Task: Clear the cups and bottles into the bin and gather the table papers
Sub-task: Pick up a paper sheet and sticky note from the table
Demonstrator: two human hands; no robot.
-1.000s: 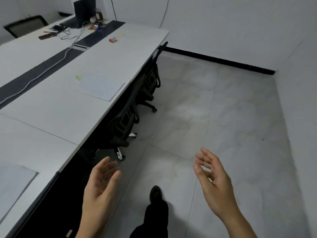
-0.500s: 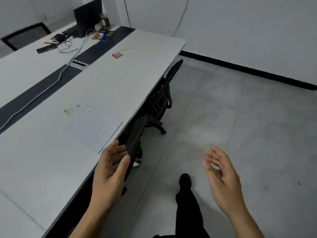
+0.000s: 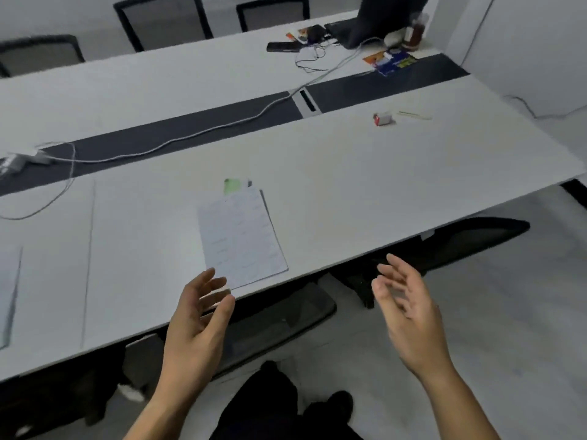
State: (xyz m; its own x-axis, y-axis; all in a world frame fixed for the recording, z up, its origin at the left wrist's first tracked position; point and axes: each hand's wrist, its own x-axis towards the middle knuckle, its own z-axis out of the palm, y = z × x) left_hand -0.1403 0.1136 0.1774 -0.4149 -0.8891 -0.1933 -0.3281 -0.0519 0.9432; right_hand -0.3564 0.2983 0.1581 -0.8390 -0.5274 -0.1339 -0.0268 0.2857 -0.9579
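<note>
A small stack of printed white papers [image 3: 243,238] lies near the front edge of the long white table [image 3: 349,185], with a green note [image 3: 232,185] poking out at its far end. My left hand [image 3: 198,322] is open, fingers spread, its fingertips just short of the papers' near corner. My right hand [image 3: 409,315] is open too and hangs over the floor beyond the table edge, holding nothing. Another sheet [image 3: 8,290] shows at the far left edge. A brown bottle [image 3: 414,31] stands at the table's far end.
Black office chairs [image 3: 279,319] are tucked under the table right in front of me. A white cable [image 3: 190,138] runs along the dark centre strip. A small red-and-white box [image 3: 382,118], a laptop [image 3: 381,17], a remote and colourful cards lie farther off.
The view has swung left and closer to the table. The papers now lie straight ahead, and my left hand has come up over the table edge near them.
</note>
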